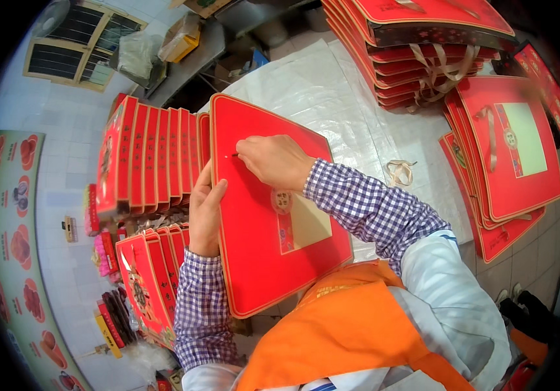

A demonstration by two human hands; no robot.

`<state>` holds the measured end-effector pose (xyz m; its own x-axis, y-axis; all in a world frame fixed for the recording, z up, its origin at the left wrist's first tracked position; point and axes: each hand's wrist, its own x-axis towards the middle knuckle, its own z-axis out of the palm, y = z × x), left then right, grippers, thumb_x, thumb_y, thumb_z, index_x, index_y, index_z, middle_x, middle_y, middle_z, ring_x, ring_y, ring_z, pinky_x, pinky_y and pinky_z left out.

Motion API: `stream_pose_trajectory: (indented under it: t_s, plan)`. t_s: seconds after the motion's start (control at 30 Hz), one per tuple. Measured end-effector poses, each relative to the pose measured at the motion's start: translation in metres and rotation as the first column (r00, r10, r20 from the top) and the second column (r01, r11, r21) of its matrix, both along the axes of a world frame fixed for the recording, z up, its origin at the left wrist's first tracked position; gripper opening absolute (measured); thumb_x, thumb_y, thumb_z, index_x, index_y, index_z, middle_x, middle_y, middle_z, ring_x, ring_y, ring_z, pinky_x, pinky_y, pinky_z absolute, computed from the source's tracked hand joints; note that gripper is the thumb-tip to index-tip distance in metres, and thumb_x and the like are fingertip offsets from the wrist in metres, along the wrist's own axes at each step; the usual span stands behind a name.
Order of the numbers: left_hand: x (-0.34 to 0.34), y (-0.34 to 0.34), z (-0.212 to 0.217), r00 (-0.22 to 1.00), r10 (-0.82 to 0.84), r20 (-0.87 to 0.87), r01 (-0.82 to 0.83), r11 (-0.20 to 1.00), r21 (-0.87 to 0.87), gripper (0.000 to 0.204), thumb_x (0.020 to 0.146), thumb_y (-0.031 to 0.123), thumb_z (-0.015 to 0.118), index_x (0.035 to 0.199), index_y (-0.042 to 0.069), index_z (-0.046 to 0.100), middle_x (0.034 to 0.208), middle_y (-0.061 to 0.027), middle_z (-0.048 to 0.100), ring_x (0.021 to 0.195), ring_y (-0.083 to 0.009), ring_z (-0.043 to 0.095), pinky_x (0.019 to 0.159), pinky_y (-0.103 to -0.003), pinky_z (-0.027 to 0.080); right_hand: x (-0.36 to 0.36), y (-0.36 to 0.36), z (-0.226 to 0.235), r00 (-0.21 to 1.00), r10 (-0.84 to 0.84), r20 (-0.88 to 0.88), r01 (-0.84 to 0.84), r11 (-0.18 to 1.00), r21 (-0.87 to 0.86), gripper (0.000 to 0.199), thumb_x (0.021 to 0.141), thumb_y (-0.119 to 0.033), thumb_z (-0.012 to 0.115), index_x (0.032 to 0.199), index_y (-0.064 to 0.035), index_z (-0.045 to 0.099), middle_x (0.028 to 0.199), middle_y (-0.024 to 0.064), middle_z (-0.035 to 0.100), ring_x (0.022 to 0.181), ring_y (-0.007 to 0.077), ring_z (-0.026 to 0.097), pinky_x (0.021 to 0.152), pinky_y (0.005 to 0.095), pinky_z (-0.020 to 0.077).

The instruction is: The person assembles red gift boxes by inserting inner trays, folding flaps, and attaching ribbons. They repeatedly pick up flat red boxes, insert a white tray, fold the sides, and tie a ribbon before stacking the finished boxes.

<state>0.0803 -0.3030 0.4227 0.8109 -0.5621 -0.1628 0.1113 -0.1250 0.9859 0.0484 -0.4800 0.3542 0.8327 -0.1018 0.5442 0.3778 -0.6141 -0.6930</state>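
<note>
A flat red gift box with gold edging, a cream rectangular panel and a round emblem stands tilted in front of me. My left hand grips its left edge, thumb on the front face and fingers behind. Over the upper part of that face, my right hand is closed in a pinch. A small dark tip pokes out from its fingers beside a tiny pale spot on the box; the rest of what it holds is hidden. A loose beige ribbon with a dark end lies on the white-covered table, right of my right forearm.
Red boxes with ribbon handles are piled at the far right. Nearer on the right lies another stack of red boxes. Rows of upright red boxes fill the left side. White sheeting covers the table.
</note>
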Motion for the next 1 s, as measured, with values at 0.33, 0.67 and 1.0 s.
stream_pose_trajectory:
  t_s: [0.33,0.67,1.0]
  plan:
    - [0.003,0.001,-0.001,0.999,-0.047,0.012,0.047,0.999,0.005,0.056,0.097,0.007,0.048,0.149,-0.003,0.026,0.142,-0.0126,0.048,0.125,-0.0171,0.051,0.103,-0.030,0.042,0.013,-0.002,0.003,0.998,0.055,-0.006,-0.055,0.998,-0.038,0.013,0.089,-0.017,0.056,0.083,-0.0050,0.058,0.077,0.0127,0.063,0.073,0.0334,0.063,0.063,0.0455,0.0494]
    - [-0.007,-0.008,0.003,0.985,-0.019,0.173,-0.009,0.988,0.155,0.052,0.097,0.004,0.047,0.146,-0.005,0.032,0.144,-0.0143,0.046,0.129,-0.0184,0.048,0.106,-0.030,0.039,0.005,-0.017,0.034,0.978,0.096,-0.184,-0.126,0.980,-0.155,0.013,0.085,-0.013,0.057,0.084,-0.0045,0.066,0.080,0.0152,0.068,0.074,0.0335,0.066,0.067,0.0443,0.0513]
    - [-0.006,-0.026,0.005,0.973,0.075,-0.217,-0.111,0.981,-0.159,0.037,0.100,0.013,0.049,0.134,-0.003,0.047,0.126,-0.0126,0.058,0.113,-0.0163,0.057,0.097,-0.028,0.046,0.009,-0.037,0.026,0.923,0.253,-0.288,-0.223,0.966,0.133,0.025,0.092,-0.024,0.055,0.082,-0.0050,0.069,0.077,0.0125,0.069,0.074,0.0319,0.066,0.069,0.0437,0.0512]
